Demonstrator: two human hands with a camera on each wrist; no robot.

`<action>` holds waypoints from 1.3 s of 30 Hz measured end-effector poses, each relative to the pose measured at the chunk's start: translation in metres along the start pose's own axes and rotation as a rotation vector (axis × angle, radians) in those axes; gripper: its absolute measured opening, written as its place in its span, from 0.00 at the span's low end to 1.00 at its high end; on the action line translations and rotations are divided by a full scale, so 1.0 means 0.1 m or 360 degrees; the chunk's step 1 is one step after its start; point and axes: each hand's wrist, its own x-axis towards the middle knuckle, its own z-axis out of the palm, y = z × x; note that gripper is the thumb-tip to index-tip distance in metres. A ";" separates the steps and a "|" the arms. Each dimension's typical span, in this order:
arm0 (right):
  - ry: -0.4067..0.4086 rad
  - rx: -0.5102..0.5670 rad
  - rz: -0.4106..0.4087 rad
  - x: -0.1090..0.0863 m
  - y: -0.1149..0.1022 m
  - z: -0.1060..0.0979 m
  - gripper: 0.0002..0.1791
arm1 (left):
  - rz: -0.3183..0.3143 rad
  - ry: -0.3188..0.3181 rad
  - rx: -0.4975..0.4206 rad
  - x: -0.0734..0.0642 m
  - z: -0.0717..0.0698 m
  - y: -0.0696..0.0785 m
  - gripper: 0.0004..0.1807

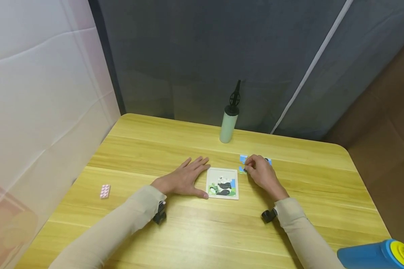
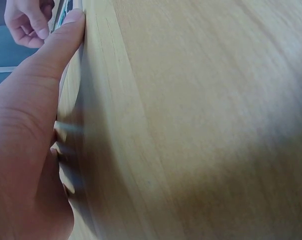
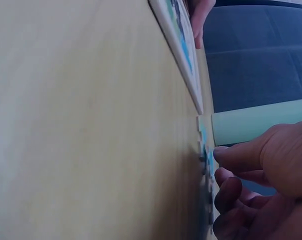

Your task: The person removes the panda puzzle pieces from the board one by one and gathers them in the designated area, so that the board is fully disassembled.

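My left hand (image 1: 185, 177) lies spread on the table, its thumb at the near-left corner of a pale square puzzle tray (image 1: 223, 198). The tray holds a partly assembled panda picture; its upper part is bare. To the right, my right hand (image 1: 263, 175) reaches down over loose puzzle pieces (image 1: 243, 158), thumb and fingers bent, fingertips at the pieces. The right wrist view has the thumb (image 3: 241, 154) and bent fingers close against the row of thin blue pieces (image 3: 203, 134). Whether they pinch one cannot be made out. More pieces lie partly hidden behind this hand.
A pale green hand pump (image 1: 228, 127) with a black nozzle stands at the back of the table. A pink toy brick (image 1: 105, 191) lies on the left. At the lower right is a blue object with a yellow end (image 1: 363, 254). Dark curtain hangs behind.
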 end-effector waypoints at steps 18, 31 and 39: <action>-0.0146 -0.0045 -0.0188 -0.18 -0.39 0.02 0.10 | 0.0001 0.0005 0.0007 0.01 0.00 0.02 0.62; -0.0463 -0.0144 -0.0270 -0.23 -0.54 0.21 0.19 | -0.0008 -0.0002 -0.0003 0.00 0.00 0.01 0.62; -0.0612 -0.0158 -0.0299 -0.13 -0.58 0.16 0.17 | -0.0011 0.0004 -0.0013 0.01 0.00 0.00 0.62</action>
